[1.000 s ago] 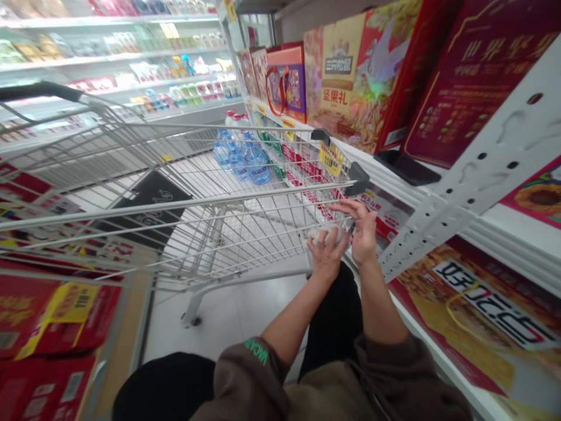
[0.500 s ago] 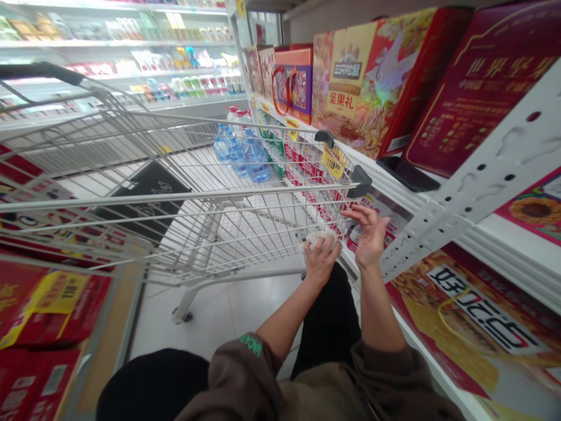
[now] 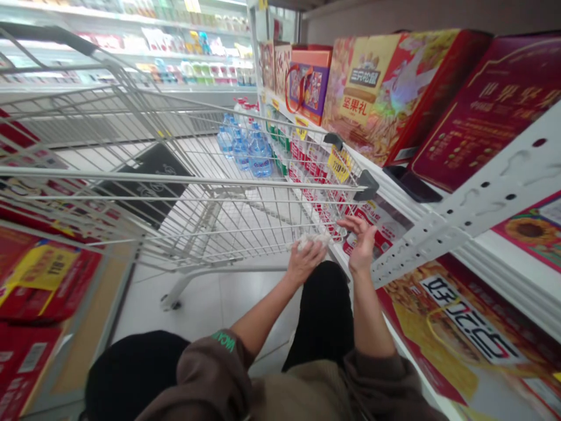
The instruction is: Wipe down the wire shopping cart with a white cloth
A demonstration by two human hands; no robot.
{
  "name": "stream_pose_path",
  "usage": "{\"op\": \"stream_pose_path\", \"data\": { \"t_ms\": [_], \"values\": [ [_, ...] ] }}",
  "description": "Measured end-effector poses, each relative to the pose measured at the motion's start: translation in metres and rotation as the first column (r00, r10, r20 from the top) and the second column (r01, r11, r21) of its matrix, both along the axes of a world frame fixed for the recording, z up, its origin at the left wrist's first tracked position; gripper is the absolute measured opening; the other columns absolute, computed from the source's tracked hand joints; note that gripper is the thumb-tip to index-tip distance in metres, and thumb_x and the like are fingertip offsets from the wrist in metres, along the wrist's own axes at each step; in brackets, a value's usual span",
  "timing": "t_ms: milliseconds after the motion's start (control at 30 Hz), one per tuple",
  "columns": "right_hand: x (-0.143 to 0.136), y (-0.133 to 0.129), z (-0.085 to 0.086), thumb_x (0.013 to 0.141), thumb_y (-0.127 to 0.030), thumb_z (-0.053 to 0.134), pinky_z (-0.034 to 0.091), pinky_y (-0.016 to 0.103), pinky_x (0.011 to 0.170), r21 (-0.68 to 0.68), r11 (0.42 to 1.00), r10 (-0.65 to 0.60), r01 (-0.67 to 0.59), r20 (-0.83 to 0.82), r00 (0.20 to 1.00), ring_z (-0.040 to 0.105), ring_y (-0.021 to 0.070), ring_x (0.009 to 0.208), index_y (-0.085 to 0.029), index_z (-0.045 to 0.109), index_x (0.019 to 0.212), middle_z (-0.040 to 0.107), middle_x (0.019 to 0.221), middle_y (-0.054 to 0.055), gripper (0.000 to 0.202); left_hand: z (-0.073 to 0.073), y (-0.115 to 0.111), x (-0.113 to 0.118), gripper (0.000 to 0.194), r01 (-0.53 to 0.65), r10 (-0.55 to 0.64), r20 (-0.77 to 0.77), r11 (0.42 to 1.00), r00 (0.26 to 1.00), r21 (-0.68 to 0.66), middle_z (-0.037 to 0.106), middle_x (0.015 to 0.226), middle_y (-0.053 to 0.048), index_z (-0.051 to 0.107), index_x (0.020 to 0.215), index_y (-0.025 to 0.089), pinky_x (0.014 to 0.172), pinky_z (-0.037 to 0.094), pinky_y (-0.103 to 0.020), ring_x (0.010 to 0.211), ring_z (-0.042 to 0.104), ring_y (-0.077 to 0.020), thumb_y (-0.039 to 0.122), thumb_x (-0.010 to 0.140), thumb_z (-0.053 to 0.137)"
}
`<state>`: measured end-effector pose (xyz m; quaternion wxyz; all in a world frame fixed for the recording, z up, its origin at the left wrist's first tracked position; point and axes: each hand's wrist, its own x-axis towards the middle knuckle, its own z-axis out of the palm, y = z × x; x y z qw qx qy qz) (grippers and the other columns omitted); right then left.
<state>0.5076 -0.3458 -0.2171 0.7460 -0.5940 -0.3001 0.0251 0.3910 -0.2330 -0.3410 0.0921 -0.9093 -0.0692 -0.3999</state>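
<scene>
**Hands at the corner of a shopping cart in a supermarket aisle**

Supermarket shelving lines both sides of a pale tiled aisle, and the shopping cart [image 3: 184, 193] stands in the middle of it, so everything below is placed from that cart.

Nearest the camera, just short of the cart's front right corner, the left hand [image 3: 302, 263] is closed around a small crumpled white wad [image 3: 312, 241], probably a cloth or tissue, pressed up against the basket wires. Judging by the grip, the wad is bunched so it stays in the palm. Just right of it, the right hand [image 3: 362, 245] is empty, fingers spread and slightly curled, beside the corner without clearly touching it.

Right of the cart, a white perforated shelf bracket [image 3: 460, 222] slants above flat red and yellow boxes [image 3: 460, 327]. Higher up, large gift boxes [image 3: 377, 93] stand on edge, faces outward. Beyond the cart's far end sit blue water bottles [image 3: 249, 149], and farther back a bright chilled shelf wall [image 3: 131, 47].
</scene>
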Motion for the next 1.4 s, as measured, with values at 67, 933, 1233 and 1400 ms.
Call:
{"op": "stream_pose_path", "data": {
  "t_ms": [67, 933, 1233, 1400],
  "values": [
    [-0.01, 0.008, -0.009, 0.098, -0.076, 0.014, 0.047, 0.042, 0.096, -0.022, 1.0, 0.018, -0.018, -0.026, 1.0, 0.072, 0.0234, 0.096, -0.024, 0.069, 0.107, 0.079, 0.091, 0.006, 0.076, -0.004, 0.011, -0.019, 0.022, -0.049, 0.049, 0.018, 0.999, 0.999, -0.017, 0.074, 0.124, -0.002, 0.071, 0.118, 0.037, 0.117, 0.03, -0.048, 0.116, 0.062, -0.0202, 0.027, 0.1, 0.065],
    [-0.04, 0.036, -0.032, 0.108, -0.032, 0.02, 0.017, 0.055, 0.13, -0.447, 0.836, 0.1, 0.32, 0.696, 0.711, 0.048, 0.023, 0.142, -0.029, 0.066, 0.137, 0.069, 0.137, 0.005, 0.054, -0.009, 0.021, -0.036, 0.026, -0.163, 0.176, 0.066, 0.971, 0.982, -0.173, 0.075, 0.125, -0.001, 0.072, 0.121, 0.046, 0.11, 0.03, -0.052, 0.113, 0.06, -0.0233, 0.031, 0.1, 0.066],
    [-0.045, 0.049, -0.045, 0.107, -0.038, 0.019, 0.018, 0.059, 0.13, -0.386, 0.884, 0.03, 0.265, 0.61, 0.792, 0.046, 0.0253, 0.14, -0.024, 0.07, 0.128, 0.068, 0.13, 0.009, 0.057, -0.017, 0.051, -0.111, 0.028, -0.348, 0.362, 0.015, 0.907, 0.932, -0.237, 0.073, 0.121, -0.006, 0.077, 0.112, 0.043, 0.108, 0.032, -0.056, 0.114, 0.056, -0.0267, 0.021, 0.096, 0.066],
    [-0.035, 0.046, -0.044, 0.106, -0.038, 0.02, 0.019, 0.06, 0.129, -0.432, 0.866, 0.088, 0.253, 0.629, 0.772, 0.047, 0.0252, 0.138, -0.027, 0.067, 0.13, 0.066, 0.131, 0.008, 0.054, -0.011, 0.019, -0.056, 0.041, -0.355, 0.377, 0.002, 0.875, 0.926, -0.328, 0.07, 0.129, -0.008, 0.074, 0.122, 0.046, 0.108, 0.033, -0.057, 0.117, 0.056, -0.0284, 0.018, 0.091, 0.07]
  ]
}}
